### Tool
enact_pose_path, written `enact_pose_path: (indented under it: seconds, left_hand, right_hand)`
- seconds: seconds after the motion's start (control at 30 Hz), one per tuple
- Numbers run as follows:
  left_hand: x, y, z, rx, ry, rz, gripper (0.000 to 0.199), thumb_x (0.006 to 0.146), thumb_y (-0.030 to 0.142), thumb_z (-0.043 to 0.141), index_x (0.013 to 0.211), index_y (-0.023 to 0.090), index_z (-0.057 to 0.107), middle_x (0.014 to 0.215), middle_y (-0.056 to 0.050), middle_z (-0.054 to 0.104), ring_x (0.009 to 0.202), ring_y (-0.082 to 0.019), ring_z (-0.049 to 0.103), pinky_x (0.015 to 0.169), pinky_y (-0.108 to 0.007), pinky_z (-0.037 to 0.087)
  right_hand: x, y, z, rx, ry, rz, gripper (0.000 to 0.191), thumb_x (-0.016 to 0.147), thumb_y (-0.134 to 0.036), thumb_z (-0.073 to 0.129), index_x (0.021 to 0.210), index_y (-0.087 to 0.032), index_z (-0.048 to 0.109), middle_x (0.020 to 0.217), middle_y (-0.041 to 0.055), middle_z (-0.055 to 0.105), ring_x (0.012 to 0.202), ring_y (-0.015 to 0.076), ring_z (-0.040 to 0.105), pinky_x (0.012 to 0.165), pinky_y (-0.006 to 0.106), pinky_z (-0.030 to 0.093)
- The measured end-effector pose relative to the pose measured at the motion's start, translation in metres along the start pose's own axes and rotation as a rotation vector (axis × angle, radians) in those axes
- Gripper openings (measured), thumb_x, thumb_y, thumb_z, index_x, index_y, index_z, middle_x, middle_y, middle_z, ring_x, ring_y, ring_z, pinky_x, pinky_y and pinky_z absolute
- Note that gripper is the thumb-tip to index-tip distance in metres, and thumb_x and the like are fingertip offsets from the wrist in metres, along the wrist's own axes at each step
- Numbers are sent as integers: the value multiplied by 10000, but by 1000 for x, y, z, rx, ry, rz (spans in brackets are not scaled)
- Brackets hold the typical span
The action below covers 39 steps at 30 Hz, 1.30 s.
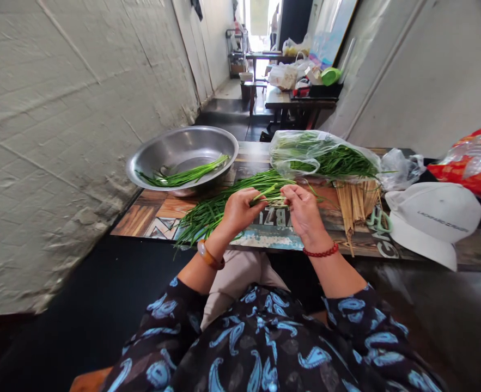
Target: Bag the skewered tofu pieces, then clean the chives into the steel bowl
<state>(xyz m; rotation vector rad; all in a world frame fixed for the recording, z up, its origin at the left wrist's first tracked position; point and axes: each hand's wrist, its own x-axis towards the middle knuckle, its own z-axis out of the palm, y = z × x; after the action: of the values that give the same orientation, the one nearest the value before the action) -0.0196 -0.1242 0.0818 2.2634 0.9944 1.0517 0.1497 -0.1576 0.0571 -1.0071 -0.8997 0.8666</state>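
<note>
Thin green chives (207, 209) lie in a loose pile across the table, leaves toward the left. My left hand (243, 208) is closed around a few chive stalks in front of this pile. My right hand (301, 207) pinches at the pale ends of the same stalks, a short way to the right. Both hands are just above the near part of the table. In the wide metal basin (219, 141) at the back left rests a small bunch of chives (195, 173). A clear plastic bag (281, 147) holding more chives lies behind my right hand.
Wooden skewers (357, 204) lie to the right on the patterned table (129, 215). Beside them are a white cap (436, 215), a crumpled plastic bag (401, 166) and a red package (469, 163). A wall (80, 136) stands close on the left; another table (279, 98) with bags is farther back.
</note>
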Motion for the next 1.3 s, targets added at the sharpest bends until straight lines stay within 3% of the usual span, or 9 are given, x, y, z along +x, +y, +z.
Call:
enact_pose_path:
  seconds: [0.2,0.3,0.47,0.57,0.7,0.9,1.07,1.17,1.3]
  left_hand:
    - [-1,-6,2,-106,20,-99,166,798,298,664,713,155,677,668,6,609,658,-135,533,646,-256,377]
    - [1,-6,1,-226,-4,-189,198,787,330,661,717,145,667,654,12,579,646,-126,496,620,-245,369]
    - [5,-2,0,-409,-97,-256,224,773,354,675,763,131,664,657,16,551,633,-111,463,608,-239,361]
    - [8,0,0,-439,-147,-249,247,776,364,683,845,127,695,700,2,588,654,-116,482,631,-246,372]
    - [12,2,2,-420,-221,-218,282,819,391,653,901,127,710,716,-1,595,658,-116,483,627,-248,358]
    - [25,13,-3,-450,-311,-102,316,859,424,634,721,140,644,691,0,564,662,-114,473,637,-252,382]
    - [47,40,-35,-790,-67,-193,249,906,413,604,845,177,650,774,-24,655,674,-120,575,633,-240,470]
    - [62,57,-49,-989,79,-269,167,917,353,596,876,194,625,805,-23,683,781,-150,663,713,-258,531]
    - [74,62,-56,-1174,182,-366,174,973,281,487,873,194,600,879,-35,712,946,-182,700,868,-320,552]
  right_hand:
    - [17,-9,-29,103,135,-33,298,756,-474,719,795,-193,625,734,-34,586,614,82,496,593,209,409]
    - [22,-4,-54,-95,138,-113,337,868,-515,585,745,-201,580,675,-33,539,586,98,476,581,224,409]
    - [29,12,-87,-828,-210,-349,153,858,-290,585,802,-188,684,839,54,650,826,195,593,772,329,464]
    - [32,9,-86,-944,-287,-434,130,836,-232,595,843,-191,717,950,93,670,952,237,609,856,383,465]
    - [29,-8,-57,-701,-233,-409,224,884,-343,600,754,-193,703,869,73,695,857,202,633,816,354,493]
    - [23,-30,-14,-377,-292,-303,317,865,-439,641,1061,-206,729,1104,73,704,921,183,652,808,324,530]
    - [16,-38,3,-79,-384,-139,474,913,-532,575,1271,-229,649,1204,67,698,1084,198,647,979,375,506]
    - [10,-37,16,93,-517,16,514,925,-601,516,1255,-234,662,1188,50,714,1166,205,625,1039,380,486]
    - [7,-34,29,286,-761,306,688,926,-725,349,1183,-190,697,1065,84,755,1102,227,674,963,371,544]
